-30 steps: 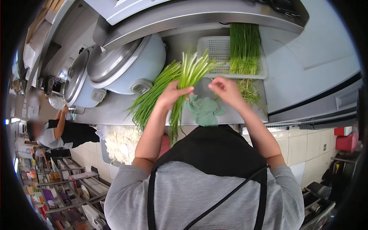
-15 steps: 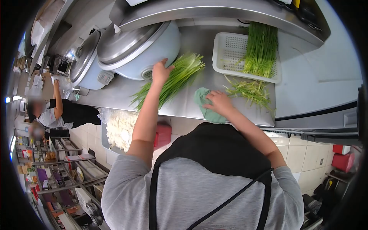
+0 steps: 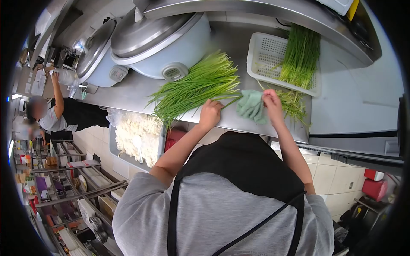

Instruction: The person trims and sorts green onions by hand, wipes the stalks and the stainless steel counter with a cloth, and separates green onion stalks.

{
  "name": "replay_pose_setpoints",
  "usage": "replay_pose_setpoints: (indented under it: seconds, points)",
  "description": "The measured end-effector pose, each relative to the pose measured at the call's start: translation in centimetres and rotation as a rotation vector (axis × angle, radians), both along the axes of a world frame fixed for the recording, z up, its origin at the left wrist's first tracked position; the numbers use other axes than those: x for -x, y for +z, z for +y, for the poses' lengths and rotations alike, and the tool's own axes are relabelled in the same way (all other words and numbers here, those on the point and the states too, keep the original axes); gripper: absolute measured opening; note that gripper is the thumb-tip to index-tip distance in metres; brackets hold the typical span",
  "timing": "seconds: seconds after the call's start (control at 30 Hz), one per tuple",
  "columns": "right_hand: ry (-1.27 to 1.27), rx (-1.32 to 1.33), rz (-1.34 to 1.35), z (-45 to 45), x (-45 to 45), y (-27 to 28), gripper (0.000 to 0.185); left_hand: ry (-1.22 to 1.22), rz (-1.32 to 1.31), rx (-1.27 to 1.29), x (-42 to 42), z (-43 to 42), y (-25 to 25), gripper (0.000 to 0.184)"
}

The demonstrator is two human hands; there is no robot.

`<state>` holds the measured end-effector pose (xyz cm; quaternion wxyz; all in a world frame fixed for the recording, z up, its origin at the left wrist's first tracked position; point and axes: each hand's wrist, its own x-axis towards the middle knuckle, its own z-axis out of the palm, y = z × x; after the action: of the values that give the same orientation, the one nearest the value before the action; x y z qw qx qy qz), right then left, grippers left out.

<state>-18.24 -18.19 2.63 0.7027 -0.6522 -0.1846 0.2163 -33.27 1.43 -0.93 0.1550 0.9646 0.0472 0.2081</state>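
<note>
A loose, spread-out bunch of green chives [image 3: 200, 85] lies on the steel counter. At its near edge is my left hand [image 3: 210, 114], fingers closed on a chive stalk that sticks out to the right. My right hand [image 3: 272, 104] is in a pinch just right of a crumpled green cloth [image 3: 250, 106]; what its fingertips hold, if anything, I cannot make out. Behind that hand lies a small heap of pale green trimmings [image 3: 292, 104].
A white perforated basket [image 3: 262, 70] with upright-laid chives [image 3: 301, 55] stands at the back right. Two large rice cookers [image 3: 166, 47] stand at the left. Below the counter edge is a tub of white food [image 3: 136, 132] with a spoon. A co-worker [image 3: 64, 115] stands far left.
My left hand has come from behind the chives to their near edge, and the bunch is spread wider. My right hand has lifted off the cloth, which now lies farther right.
</note>
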Motion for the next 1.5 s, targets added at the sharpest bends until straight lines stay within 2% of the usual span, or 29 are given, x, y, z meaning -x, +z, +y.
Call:
replay_pose_setpoints:
  seconds: [0.13,0.2,0.23,0.3,0.4,0.47,0.5,0.53,0.63,0.7,0.77,0.83,0.9,0.93,1.0,1.03,1.1,1.17,1.27,1.33,1.5]
  points:
    - [-0.035,-0.163,0.264,-0.2,0.1,3.0,0.003,-0.071,-0.083,-0.020,-2.6,0.5,-0.5,0.013]
    - [-0.020,-0.172,0.269,0.2,0.3,4.3,0.001,0.103,0.129,-0.054,-4.3,1.6,0.1,0.018]
    - [-0.015,-0.229,0.264,0.4,0.4,4.8,0.000,0.107,0.129,-0.054,-5.1,2.8,-0.1,0.018]
    - [-0.009,-0.287,0.257,0.9,0.6,6.1,0.001,0.161,0.290,-0.140,-6.8,5.3,-0.7,0.020]
    - [-0.038,-0.373,0.260,0.9,0.8,8.8,0.004,0.264,0.148,0.011,-7.9,6.5,0.4,0.018]
    - [-0.038,-0.439,0.201,0.6,0.8,10.2,0.006,0.262,0.149,0.074,-8.5,7.7,-0.1,0.017]
    - [-0.048,-0.334,0.041,0.6,0.6,10.4,0.007,0.233,0.108,0.127,-8.5,8.2,-0.2,0.018]
    - [-0.054,-0.330,0.043,0.9,0.6,10.7,0.007,0.205,0.068,0.180,-8.5,8.5,-0.2,0.019]
    - [0.064,-0.186,-0.168,2.9,2.4,12.6,0.008,0.175,0.104,0.237,-8.5,9.3,-0.5,0.019]
    - [0.121,-0.041,-0.385,5.4,3.6,11.1,0.011,0.170,0.151,0.233,-8.4,9.1,0.3,0.019]
    - [0.279,0.205,-0.492,8.4,5.4,8.3,0.014,0.147,0.150,0.299,-8.5,9.7,-0.4,0.019]
    - [0.352,0.177,-0.719,10.9,7.4,2.9,0.022,0.126,0.131,0.375,-8.7,10.1,-1.5,0.020]
    - [0.525,0.451,-0.828,10.7,9.3,-1.0,0.033,0.113,0.129,0.380,-8.6,9.8,-1.3,0.020]
    - [0.511,0.460,-0.824,10.4,9.2,-3.3,0.033,0.120,0.125,0.384,-8.6,9.6,-1.2,0.021]
    - [0.499,0.370,-1.119,8.8,8.3,-6.6,0.042,0.098,0.113,0.379,-8.6,9.6,-1.1,0.020]
    - [0.470,0.420,-1.129,7.6,7.6,-6.4,0.046,0.096,0.109,0.354,-8.7,9.7,-1.3,0.020]
    - [0.349,0.632,-1.208,4.6,5.6,-7.1,0.040,0.078,0.114,0.331,-8.5,9.7,-1.6,0.021]
    - [0.189,0.699,-1.174,2.1,2.8,-6.9,0.041,0.086,0.144,0.309,-8.5,9.5,-1.1,0.021]
    - [0.146,0.668,-1.044,1.2,-0.4,-5.4,0.036,0.044,0.125,0.289,-8.6,9.8,-1.8,0.020]
    - [0.064,0.507,-0.701,1.1,-1.7,-1.9,0.028,0.029,0.139,0.309,-8.7,9.8,-1.3,0.021]
    - [0.079,0.479,-0.695,0.8,-1.1,8.4,0.023,0.012,0.157,0.361,-8.4,9.6,-0.8,0.021]
